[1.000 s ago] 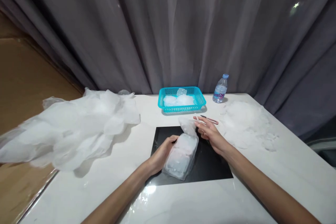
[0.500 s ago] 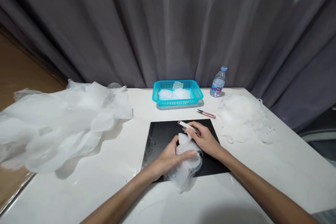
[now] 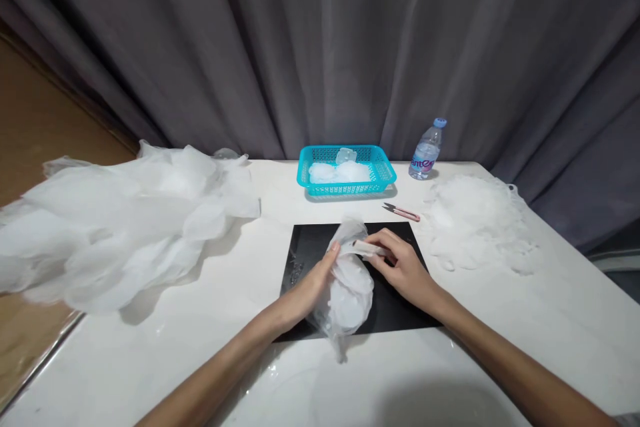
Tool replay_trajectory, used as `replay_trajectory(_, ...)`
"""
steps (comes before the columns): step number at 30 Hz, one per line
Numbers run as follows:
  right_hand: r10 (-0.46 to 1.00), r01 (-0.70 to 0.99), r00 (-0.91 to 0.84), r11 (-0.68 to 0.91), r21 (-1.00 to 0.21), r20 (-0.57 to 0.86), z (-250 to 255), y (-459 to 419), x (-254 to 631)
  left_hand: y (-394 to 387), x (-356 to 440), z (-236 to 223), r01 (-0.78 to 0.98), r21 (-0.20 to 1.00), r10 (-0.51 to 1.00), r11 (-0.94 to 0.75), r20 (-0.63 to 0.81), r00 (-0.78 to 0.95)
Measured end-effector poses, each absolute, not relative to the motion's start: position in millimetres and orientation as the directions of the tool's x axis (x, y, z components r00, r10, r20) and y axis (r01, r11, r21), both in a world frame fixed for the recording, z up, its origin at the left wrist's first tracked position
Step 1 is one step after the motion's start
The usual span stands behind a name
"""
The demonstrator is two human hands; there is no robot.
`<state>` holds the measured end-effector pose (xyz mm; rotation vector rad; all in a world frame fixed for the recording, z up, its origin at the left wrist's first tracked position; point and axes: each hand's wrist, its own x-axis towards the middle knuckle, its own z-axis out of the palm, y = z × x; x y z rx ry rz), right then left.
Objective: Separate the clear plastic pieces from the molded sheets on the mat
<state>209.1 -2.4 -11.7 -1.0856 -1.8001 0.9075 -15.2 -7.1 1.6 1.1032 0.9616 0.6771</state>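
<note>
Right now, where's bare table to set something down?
Left: table between white heap and black mat. Right: between white pile and right forearm. Crowded: the mat, beneath left hand, right hand and bag.

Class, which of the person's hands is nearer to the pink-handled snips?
Right. The right hand is just on the near side of the snips; the left hand is also on that side, but farther away, to the left.
</note>
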Motion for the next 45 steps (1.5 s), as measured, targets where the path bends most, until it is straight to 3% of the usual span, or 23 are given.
replay_trajectory(4, 0.938, 0.284, -0.178, 0.338, -0.897, 0.297, -13.0, 6.8, 217.4, -8.3, -21.4, 8.2, 0.029, 0.868, 0.739, 0.496, -0.439, 0.512)
replay_trajectory(9, 0.95, 0.21, -0.097, 0.312, -0.927, 0.298, -22.9, 22.4, 232.1, -0.3, -22.7, 3.2, 0.053, 0.881, 0.768, 0.471, -0.439, 0.466)
replay_trajectory(15, 0.945, 0.21, -0.073, 0.327, -0.921, 0.319, -27.4, 27.7, 235.6, 7.8, -20.1, 1.0, 0.067, 0.959, 0.884, 0.275, -0.279, 0.376)
replay_trajectory(18, 0.922, 0.235, -0.127, 0.386, -0.892, 0.366, -12.7, 21.2, 235.2, 6.6, -22.5, 3.4, 0.175, 0.976, 0.932, 0.127, -0.178, 0.315)
replay_trajectory(22, 0.854, 0.287, -0.212, 0.518, -0.806, 0.474, 14.8, 8.0, 228.8, -7.4, -17.8, 15.7, 0.374, 0.925, 0.994, -0.07, 0.033, 0.104)
replay_trajectory(27, 0.797, 0.333, -0.211, 0.603, -0.724, 0.566, 44.0, 1.1, 212.2, -27.9, 9.2, 40.2, 0.483, 0.849, 0.899, -0.214, -0.023, 0.438)
replay_trajectory(32, 0.852, 0.215, -0.072, 0.521, -0.826, 0.519, 61.9, 2.4, 210.5, -25.8, 21.6, 51.3, 0.553, 0.757, 0.911, -0.347, 0.131, 0.392)
replay_trajectory(36, 0.824, 0.286, -0.103, 0.561, -0.777, 0.557, 66.2, 9.7, 232.7, -21.9, 20.4, 72.0, 0.542, 0.725, 0.878, -0.425, 0.183, 0.442)
replay_trajectory(38, 0.829, 0.324, -0.201, 0.559, -0.764, 0.521, 62.6, 16.9, 249.3, -18.9, 19.6, 86.3, 0.46, 0.8, 0.861, -0.385, 0.132, 0.492)
replay_trajectory(42, 0.849, 0.25, -0.458, 0.408, -0.878, 0.264, 50.5, 26.6, 275.3, -11.4, 20.7, 105.8, 0.198, 0.98, 0.928, -0.038, -0.039, 0.371)
replay_trajectory(45, 0.862, 0.087, -0.479, 0.233, -0.969, 0.164, 47.5, 21.8, 278.7, -11.0, 22.7, 110.7, -0.103, 0.962, 0.934, 0.255, -0.217, 0.285)
